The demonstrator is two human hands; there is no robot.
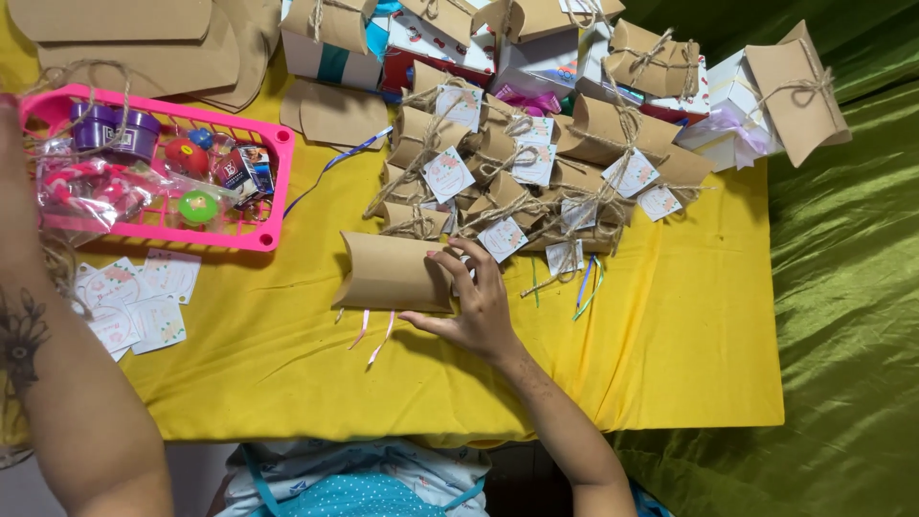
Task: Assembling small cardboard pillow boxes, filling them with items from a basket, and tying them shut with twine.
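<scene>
A brown kraft pillow box (388, 272) lies on the yellow tablecloth (670, 364) in the middle. My right hand (476, 304) presses on its right end, fingers spread over the flap. Thin ribbons (375, 335) stick out from under the box. My left forearm (67, 383) rises along the left edge of the view, reaching toward the pink basket (273, 191); its hand is mostly out of view at the top left.
A heap of tied pillow boxes with round-printed tags (517, 163) sits behind the box. Flat unfolded box blanks (144, 43) lie at the back left. Loose paper tags (134, 297) lie below the basket, which holds small jars and wrapped toys. Green cloth (852, 287) covers the right.
</scene>
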